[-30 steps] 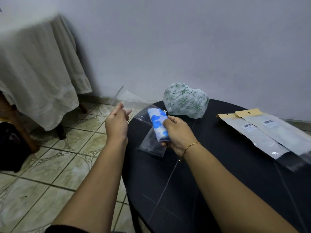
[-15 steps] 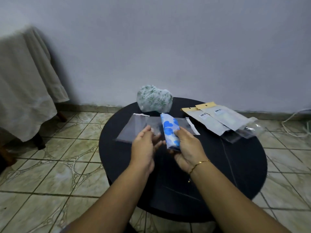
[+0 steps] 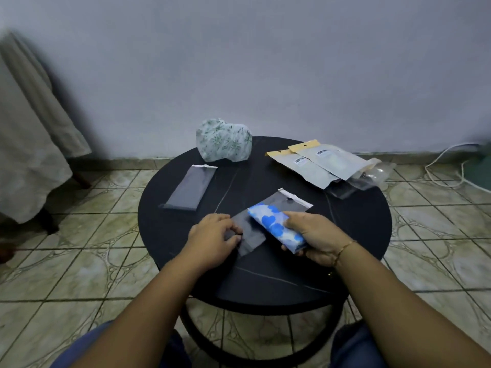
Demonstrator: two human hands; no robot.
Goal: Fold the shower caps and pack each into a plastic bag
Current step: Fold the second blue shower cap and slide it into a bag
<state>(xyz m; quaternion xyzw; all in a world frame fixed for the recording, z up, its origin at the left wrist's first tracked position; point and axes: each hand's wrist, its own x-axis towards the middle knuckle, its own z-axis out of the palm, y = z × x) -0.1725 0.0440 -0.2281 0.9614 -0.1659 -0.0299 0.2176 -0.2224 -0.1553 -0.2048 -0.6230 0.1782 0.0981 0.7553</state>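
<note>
My right hand (image 3: pixel 317 236) grips a folded white shower cap with blue hearts (image 3: pixel 275 224), held slanted just above a clear plastic bag (image 3: pixel 276 205). That bag lies flat on the round black table (image 3: pixel 345 235), white strip at its far end. My left hand (image 3: pixel 214 237) pinches the bag's near end with its fingertips. A second clear bag (image 3: pixel 190 191) lies flat at the table's left. A puffed, unfolded white cap with green print (image 3: pixel 224 140) sits at the table's far edge.
Two packets with tan header cards (image 3: pixel 316 164) and some crumpled clear plastic (image 3: pixel 372 172) lie at the table's right back. A cloth-draped piece of furniture (image 3: pixel 29 144) stands at left. A white cable (image 3: pixel 451 168) runs on the tiled floor at right. My knees are under the table's near edge.
The view has swung from the left side to the whole table. One clear bag now lies alone at left. My left hand has come down onto the other bag's near end.
</note>
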